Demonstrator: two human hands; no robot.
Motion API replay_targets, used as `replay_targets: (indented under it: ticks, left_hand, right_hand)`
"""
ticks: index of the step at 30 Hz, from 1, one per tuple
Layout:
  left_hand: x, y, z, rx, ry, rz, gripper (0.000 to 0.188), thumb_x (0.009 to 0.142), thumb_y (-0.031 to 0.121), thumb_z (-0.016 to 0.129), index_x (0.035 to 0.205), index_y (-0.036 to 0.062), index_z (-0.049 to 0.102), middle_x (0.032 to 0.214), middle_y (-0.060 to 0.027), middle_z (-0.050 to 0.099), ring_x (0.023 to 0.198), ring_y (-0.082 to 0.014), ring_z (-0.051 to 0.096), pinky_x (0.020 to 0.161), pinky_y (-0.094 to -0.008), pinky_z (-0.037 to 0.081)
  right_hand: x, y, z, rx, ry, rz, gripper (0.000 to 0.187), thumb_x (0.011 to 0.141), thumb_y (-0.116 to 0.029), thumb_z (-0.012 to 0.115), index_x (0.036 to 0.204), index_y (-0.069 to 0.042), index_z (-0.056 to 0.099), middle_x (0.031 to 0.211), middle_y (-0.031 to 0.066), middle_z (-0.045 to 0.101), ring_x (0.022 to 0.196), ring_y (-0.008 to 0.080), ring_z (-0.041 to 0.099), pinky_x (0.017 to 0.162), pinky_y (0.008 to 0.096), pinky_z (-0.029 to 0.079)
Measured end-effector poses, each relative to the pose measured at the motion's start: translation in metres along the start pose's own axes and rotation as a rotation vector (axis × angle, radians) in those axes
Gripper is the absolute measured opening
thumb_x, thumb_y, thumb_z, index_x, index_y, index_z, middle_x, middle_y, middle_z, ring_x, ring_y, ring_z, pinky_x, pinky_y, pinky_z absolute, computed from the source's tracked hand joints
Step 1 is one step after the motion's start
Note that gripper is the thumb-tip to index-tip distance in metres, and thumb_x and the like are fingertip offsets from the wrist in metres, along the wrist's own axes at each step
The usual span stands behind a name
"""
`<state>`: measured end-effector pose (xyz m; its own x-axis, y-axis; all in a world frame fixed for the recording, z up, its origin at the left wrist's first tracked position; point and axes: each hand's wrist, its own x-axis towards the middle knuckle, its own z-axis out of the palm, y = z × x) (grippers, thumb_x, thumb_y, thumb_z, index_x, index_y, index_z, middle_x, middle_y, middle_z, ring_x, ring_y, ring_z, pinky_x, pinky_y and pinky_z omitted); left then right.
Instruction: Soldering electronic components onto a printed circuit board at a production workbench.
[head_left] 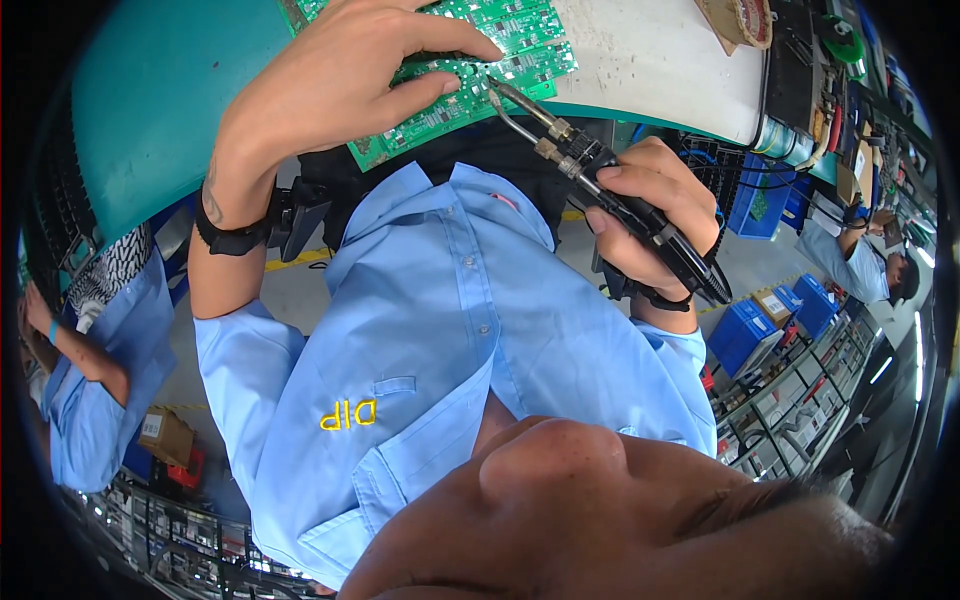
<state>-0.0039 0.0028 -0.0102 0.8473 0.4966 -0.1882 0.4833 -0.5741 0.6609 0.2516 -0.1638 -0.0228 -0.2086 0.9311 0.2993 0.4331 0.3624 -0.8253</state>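
Green circuit boards (500, 28), dense with small parts, lie at the front edge of the bench and seem to form one panel or several pieces side by side. My left hand (335, 75) rests over them, thumb and forefinger apart, fingertips touching the board; its other fingers are partly hidden. My right hand (655, 205) grips black soldering tweezers (600, 170), which look like two iron handles joined side by side. Their two metal tips meet at the board, just beside my left forefinger and thumb. Whether a component sits between the tips is too small to tell.
The bench has a teal mat (150, 110) and a pale worn surface (660, 60). A brown holder (738, 22) stands at the far right, near cables and tools. Blue bins (745, 335) are on the floor to the right. Co-workers sit at left (110, 360) and right (860, 260).
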Motion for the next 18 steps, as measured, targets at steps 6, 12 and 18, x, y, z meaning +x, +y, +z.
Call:
replay_targets:
  ticks: [6,12,18]
  left_hand:
    - [-0.0002,0.0013,-0.0020,-0.001,-0.012,-0.004,0.036,0.083,0.015,0.074,0.119,0.0147,0.077,0.157,-0.0176,0.046,0.154,-0.0419,0.028,0.123,-0.0703,0.010]
    - [-0.0012,-0.0003,-0.0005,-0.004,0.003,0.023,0.036,0.084,0.014,0.074,0.120,0.0147,0.076,0.157,-0.0180,0.046,0.154,-0.0421,0.028,0.123,-0.0702,0.010]
    - [-0.0013,0.0014,-0.0026,0.003,-0.007,0.017,0.037,0.084,0.014,0.073,0.121,0.0140,0.076,0.158,-0.0185,0.045,0.154,-0.0423,0.028,0.123,-0.0701,0.011]
  right_hand:
    - [0.0025,-0.0017,0.0002,-0.012,-0.033,0.007,0.036,0.067,-0.002,0.080,0.101,0.006,0.071,0.085,0.0165,0.068,0.074,0.0276,0.064,0.068,0.0375,0.048]
    - [0.0039,-0.0015,-0.0001,-0.004,-0.022,-0.005,0.036,0.067,-0.003,0.080,0.100,0.007,0.071,0.084,0.0165,0.068,0.074,0.0273,0.063,0.067,0.0371,0.048]
    - [0.0043,-0.0017,-0.0013,-0.009,-0.003,-0.014,0.036,0.067,-0.004,0.081,0.101,0.007,0.071,0.083,0.0171,0.067,0.073,0.0268,0.063,0.066,0.0367,0.048]
